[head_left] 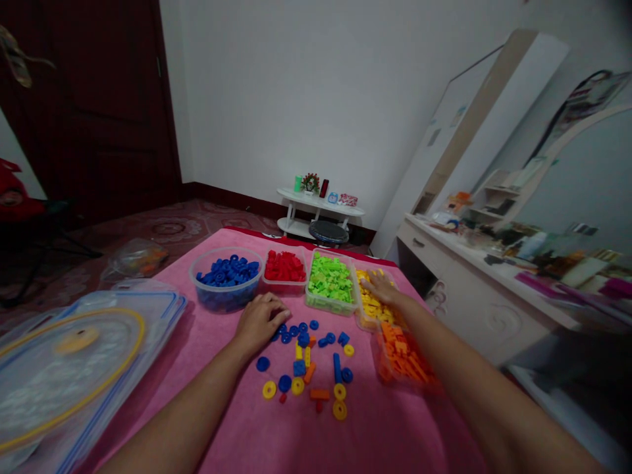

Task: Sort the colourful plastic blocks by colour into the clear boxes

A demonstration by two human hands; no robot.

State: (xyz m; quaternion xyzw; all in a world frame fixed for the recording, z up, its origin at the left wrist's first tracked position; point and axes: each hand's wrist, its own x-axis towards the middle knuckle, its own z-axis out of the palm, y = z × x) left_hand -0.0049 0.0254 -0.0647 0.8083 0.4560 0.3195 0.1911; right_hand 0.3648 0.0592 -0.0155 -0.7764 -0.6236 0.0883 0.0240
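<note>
1. Some blue rings [294, 330] lie beside my loosely curled left hand [259, 320], 11 o'clock; can't tell its hold.
2. My right hand [381, 288], fingers apart, is over yellow blocks [372, 309], 1 o'clock; grip unclear.

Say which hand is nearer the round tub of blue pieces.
Left: the left hand is beside the round tub, at its near right; the right hand is well off to the right, at the yellow pieces.

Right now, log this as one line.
left hand: on pink cloth, by loose blue pieces | right hand: at yellow pieces in container
</note>
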